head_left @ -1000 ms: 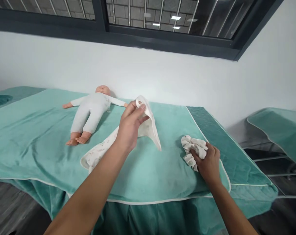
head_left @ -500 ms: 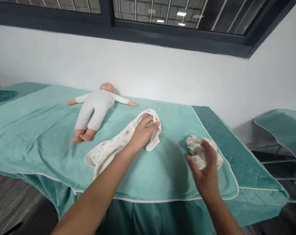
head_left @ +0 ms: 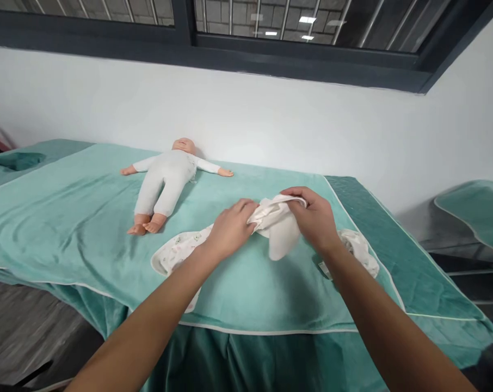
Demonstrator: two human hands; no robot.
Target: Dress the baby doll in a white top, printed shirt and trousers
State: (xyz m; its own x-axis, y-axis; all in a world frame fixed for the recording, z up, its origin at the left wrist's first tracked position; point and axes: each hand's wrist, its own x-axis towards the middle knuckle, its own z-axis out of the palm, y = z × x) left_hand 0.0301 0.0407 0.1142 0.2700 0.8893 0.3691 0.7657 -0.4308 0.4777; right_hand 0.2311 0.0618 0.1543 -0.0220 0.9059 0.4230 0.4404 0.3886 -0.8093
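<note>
A white baby garment (head_left: 180, 250) with a small coloured print stretches across the green blanket, partly behind my left forearm. My left hand (head_left: 233, 227) is closed round its gathered part. At the raised end, my right hand (head_left: 312, 218) pinches the edge of an opening between thumb and fingers. A pale flap of the cloth hangs down between my two hands. Beside my right forearm lies a second, crumpled white printed cloth (head_left: 361, 251), partly hidden by that arm. Which part of the garment each hand grips, such as a sleeve or leg, I cannot tell.
A baby doll (head_left: 167, 177) in white clothes lies on its back, arms spread, on the light green blanket (head_left: 91, 218). Behind the bed stands a white wall (head_left: 271, 125) under a dark window frame (head_left: 303, 62). Another green-covered surface (head_left: 479, 212) is at the right.
My right hand has left the crumpled cloth and moved left to grip the garment's end. My left hand still holds the garment, whose raised end has shifted right.
</note>
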